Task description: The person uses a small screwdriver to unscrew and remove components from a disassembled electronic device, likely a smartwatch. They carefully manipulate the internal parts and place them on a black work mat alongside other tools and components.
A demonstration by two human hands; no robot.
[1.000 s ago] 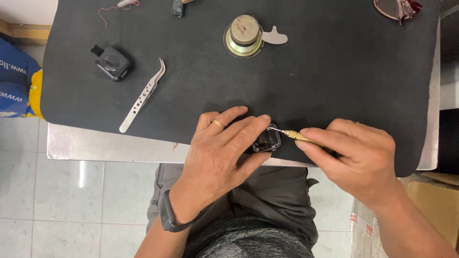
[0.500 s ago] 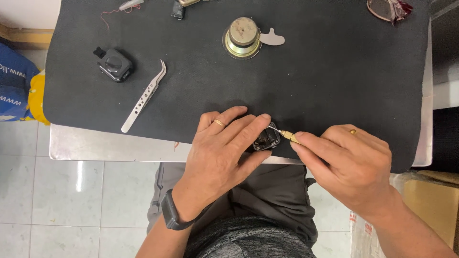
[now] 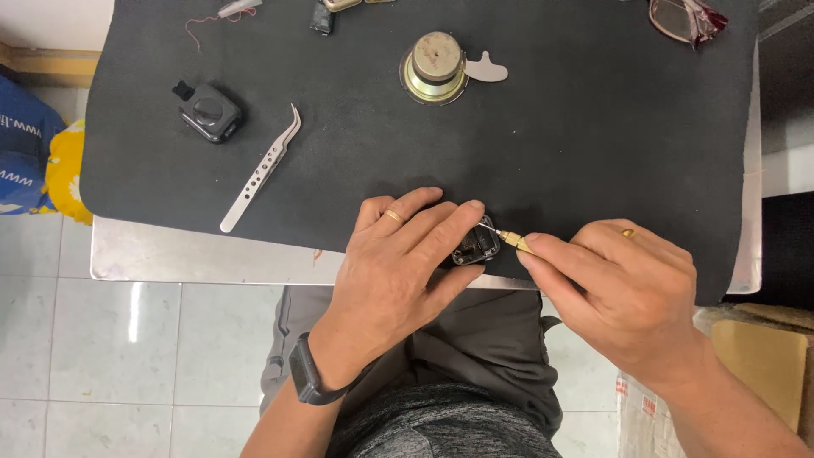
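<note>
A small black device (image 3: pixel 475 244) is pinned at the near edge of the black mat (image 3: pixel 593 153) on the counter (image 3: pixel 170 254), the grip of the left hand (image 3: pixel 398 254) closed over it. A fine brass-collared tool (image 3: pixel 511 240) is pinched in the right hand (image 3: pixel 610 284), its tip set against the device. The work is judged mid-way: the device appears opened and not yet closed, while the tweezers (image 3: pixel 259 170), the black module (image 3: pixel 209 110) and the round metal part (image 3: pixel 435 66) lie untouched, well apart.

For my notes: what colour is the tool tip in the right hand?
Brass-gold, on the small tool pinched by the right hand; head view.
</note>
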